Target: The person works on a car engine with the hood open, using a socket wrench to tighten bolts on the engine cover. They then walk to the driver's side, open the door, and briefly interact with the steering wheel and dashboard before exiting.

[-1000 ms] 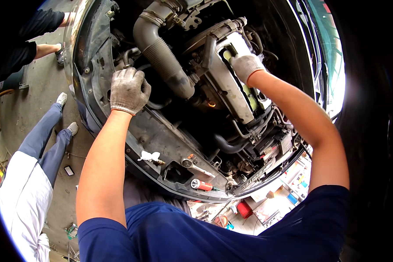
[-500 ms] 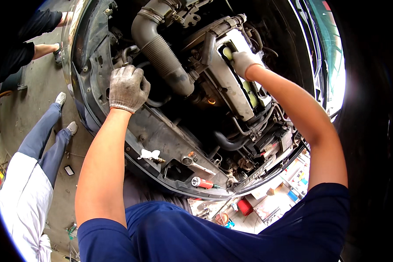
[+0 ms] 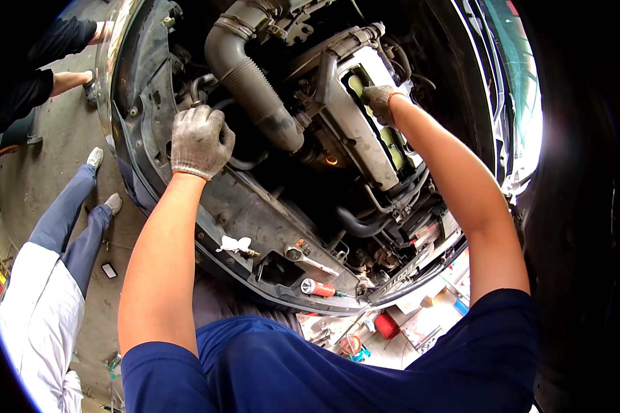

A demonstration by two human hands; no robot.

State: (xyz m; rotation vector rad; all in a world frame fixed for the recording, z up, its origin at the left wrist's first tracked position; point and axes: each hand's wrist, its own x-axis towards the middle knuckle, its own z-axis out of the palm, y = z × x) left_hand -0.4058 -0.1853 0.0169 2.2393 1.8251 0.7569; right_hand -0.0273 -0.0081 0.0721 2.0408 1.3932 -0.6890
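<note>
My right hand [image 3: 380, 104], in a grey work glove, reaches over the slot of a pale engine cover [image 3: 356, 127]. Its fingers are bent down at the slot's upper part, and the fingertips are hidden. Yellow-green surfaces [image 3: 394, 148] show inside this slot. On the left, my left hand [image 3: 201, 143] wears a soiled grey glove and is closed against the front panel [image 3: 238, 206] of the engine bay. Whatever its fingers grip, if anything, is out of sight. Between the hands runs a ribbed grey air intake hose [image 3: 255, 86].
On the front panel lie a crumpled white rag [image 3: 235, 244], a ratchet wrench [image 3: 310, 260] and a red flashlight [image 3: 317, 288]. Beyond the left edge stands a person in grey trousers [image 3: 65, 213]; bare forearms [image 3: 69, 81] of someone else appear farther up. A red container [image 3: 386, 326] is at the lower right.
My right hand has turned at the slot, its wrist rolling over, and the right forearm and elbow have swung a little left. My left hand stays nearly in place.
</note>
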